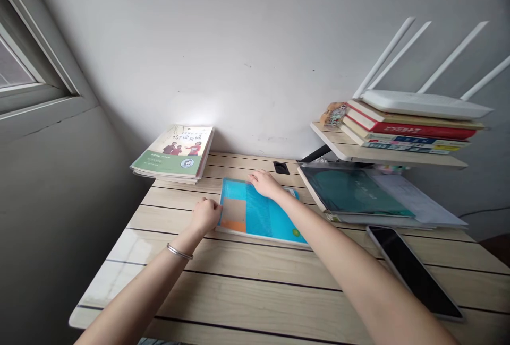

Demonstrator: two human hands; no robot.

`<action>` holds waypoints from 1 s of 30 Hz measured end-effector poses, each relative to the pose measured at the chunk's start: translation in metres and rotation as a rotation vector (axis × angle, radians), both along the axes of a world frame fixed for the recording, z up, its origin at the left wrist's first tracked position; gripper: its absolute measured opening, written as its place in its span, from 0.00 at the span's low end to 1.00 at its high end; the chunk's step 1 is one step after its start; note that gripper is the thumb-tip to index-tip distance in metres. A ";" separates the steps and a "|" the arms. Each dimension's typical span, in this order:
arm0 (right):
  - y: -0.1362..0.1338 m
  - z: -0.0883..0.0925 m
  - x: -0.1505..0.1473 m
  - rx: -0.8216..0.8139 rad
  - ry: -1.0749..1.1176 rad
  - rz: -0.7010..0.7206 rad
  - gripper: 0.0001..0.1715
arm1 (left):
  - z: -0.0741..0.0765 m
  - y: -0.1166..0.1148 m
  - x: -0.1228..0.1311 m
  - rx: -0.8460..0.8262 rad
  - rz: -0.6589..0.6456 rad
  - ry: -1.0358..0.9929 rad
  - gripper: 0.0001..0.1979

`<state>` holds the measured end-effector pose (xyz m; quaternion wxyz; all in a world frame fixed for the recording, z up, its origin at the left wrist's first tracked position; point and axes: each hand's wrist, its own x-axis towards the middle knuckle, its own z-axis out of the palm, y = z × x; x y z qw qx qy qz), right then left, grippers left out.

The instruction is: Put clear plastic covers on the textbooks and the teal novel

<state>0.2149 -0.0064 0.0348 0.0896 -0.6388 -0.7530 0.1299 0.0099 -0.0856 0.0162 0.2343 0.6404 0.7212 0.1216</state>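
On the slatted, wood-grained counter (247, 281), a glossy blue book (258, 215) lies flat, long axis seemingly left to right. The left hand (206, 214) curls at its left edge, the right hand (264, 183) at its far edge (gripping or not, I cannot tell).

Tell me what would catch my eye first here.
Likely the bright blue book in the middle of the desk, the left hand at its left edge and the right hand on its far edge. Then the white router, antennas raised, atop stacked books on the shelf at right.
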 end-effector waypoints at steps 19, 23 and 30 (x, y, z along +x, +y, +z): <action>0.041 0.002 -0.044 -0.136 0.024 0.015 0.43 | 0.000 0.002 0.005 -0.043 0.092 -0.404 0.14; 0.034 0.003 -0.042 -0.049 0.018 -0.011 0.44 | 0.002 -0.001 0.006 -0.023 0.091 -0.432 0.15; 0.023 0.009 -0.047 0.069 -0.033 -0.079 0.43 | 0.001 -0.005 0.003 0.033 0.094 -0.446 0.14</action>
